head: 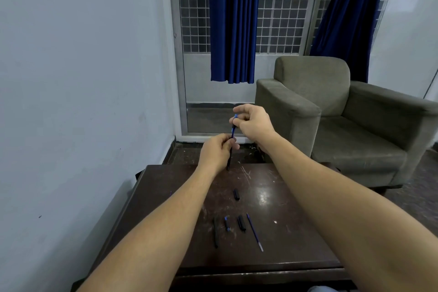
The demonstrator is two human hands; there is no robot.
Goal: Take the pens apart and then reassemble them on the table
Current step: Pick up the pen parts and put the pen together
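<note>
Dark, scratched wood forms the table [296, 244]; my forearms cut across its near corners. Above the far edge I hold one pen [232, 134], tilted slightly off upright. My left hand [216, 152] is curled round the black lower barrel and hides most of it; only the bottom tip shows below the palm. My right hand [252, 121] pinches the blue upper end between thumb and forefinger, the other fingers loosely spread. Whether the sections are joined under my fingers cannot be told.

Loose parts lie on the table. A short black cap [236, 194] sits alone near the centre. Toward the near edge, in a row from left to right, are a long black barrel [215, 232], a small blue-and-black piece [227, 223], a second black cap [241, 222] and a thin blue refill [254, 232] with a pale tip. All lie apart. The smaller pieces are too small to identify firmly.
</note>
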